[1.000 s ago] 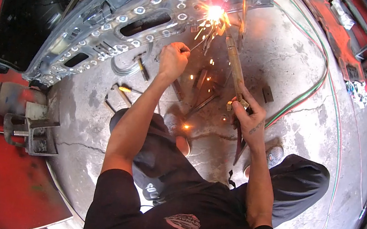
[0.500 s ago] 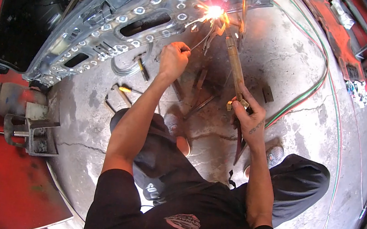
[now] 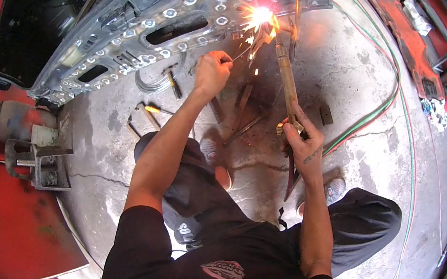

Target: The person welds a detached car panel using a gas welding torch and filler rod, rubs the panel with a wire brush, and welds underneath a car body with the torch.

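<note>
My right hand (image 3: 304, 139) is closed round the valve end of a brass gas welding torch (image 3: 285, 75). The torch points up and away from me, its tip lost in a bright flame (image 3: 262, 16) with sparks. My left hand (image 3: 212, 73) pinches a thin filler rod (image 3: 240, 55) that reaches up toward the glow. Beside the flame is the lower edge of a dark sheet-metal car panel (image 3: 191, 1), dotted with round spot marks and cut with oval openings. Glare hides the spot where flame, rod and metal come together.
A coil of wire (image 3: 149, 80), a hammer (image 3: 174, 85) and a yellow-handled screwdriver (image 3: 152, 109) lie on the concrete floor. Green and red hoses (image 3: 396, 89) curve along the right. A metal stand (image 3: 42, 163) sits at left, near a red panel (image 3: 10, 213).
Glowing drops now fall below the flame, and the rod's visible part looks shorter. Both hands stay almost where they were.
</note>
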`<act>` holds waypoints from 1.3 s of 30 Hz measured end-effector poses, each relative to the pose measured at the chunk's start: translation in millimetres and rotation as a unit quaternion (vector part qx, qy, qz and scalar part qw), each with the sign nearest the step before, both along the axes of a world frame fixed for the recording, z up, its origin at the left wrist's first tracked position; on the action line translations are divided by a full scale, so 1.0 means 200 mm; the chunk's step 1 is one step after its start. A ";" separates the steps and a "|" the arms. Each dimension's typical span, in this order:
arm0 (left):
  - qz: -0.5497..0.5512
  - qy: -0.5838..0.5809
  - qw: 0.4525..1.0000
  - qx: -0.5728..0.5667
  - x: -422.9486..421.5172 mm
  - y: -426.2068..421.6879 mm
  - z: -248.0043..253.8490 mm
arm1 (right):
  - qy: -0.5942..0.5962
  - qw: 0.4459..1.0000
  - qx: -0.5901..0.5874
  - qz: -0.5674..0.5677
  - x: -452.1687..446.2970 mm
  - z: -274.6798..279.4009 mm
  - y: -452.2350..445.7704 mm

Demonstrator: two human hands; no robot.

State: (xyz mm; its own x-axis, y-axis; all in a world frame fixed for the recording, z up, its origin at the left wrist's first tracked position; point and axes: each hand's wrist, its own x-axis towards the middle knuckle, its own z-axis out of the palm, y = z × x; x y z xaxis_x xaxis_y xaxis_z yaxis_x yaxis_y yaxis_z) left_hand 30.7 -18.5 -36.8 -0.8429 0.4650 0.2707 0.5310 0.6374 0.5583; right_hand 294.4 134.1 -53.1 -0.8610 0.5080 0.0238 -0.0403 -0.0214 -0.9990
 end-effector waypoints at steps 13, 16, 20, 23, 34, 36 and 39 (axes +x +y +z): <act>0.017 -0.019 1.000 0.018 0.02 0.01 0.03 | 0.006 1.000 0.003 0.007 0.00 0.00 0.00; 0.013 -0.017 1.000 0.015 0.02 0.01 0.02 | 0.003 1.000 -0.004 0.008 0.00 0.01 0.00; -0.001 0.001 1.000 0.005 -0.01 0.00 -0.01 | 0.007 1.000 -0.005 0.008 0.00 0.00 0.00; -0.001 -0.004 1.000 0.006 -0.01 0.00 -0.01 | 0.009 1.000 -0.002 0.007 0.00 -0.01 0.00; -0.001 -0.008 1.000 0.014 0.00 0.00 0.00 | 0.013 0.999 0.033 0.017 0.00 -0.02 0.01; 0.005 -0.012 0.999 0.032 0.00 0.01 0.00 | 0.011 0.999 0.035 0.018 0.00 -0.03 0.01; 0.011 -0.017 0.999 0.027 0.01 0.01 0.02 | 0.011 0.999 0.034 0.018 -0.01 -0.03 0.00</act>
State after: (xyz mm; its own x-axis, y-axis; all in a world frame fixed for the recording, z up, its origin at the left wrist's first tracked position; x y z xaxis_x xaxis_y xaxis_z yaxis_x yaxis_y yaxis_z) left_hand 32.4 -16.1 -33.6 -0.8619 0.4319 0.2659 0.4974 0.6174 0.6094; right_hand 293.3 135.1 -58.2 -0.8772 0.4738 0.0774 -0.0636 0.0451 -0.9970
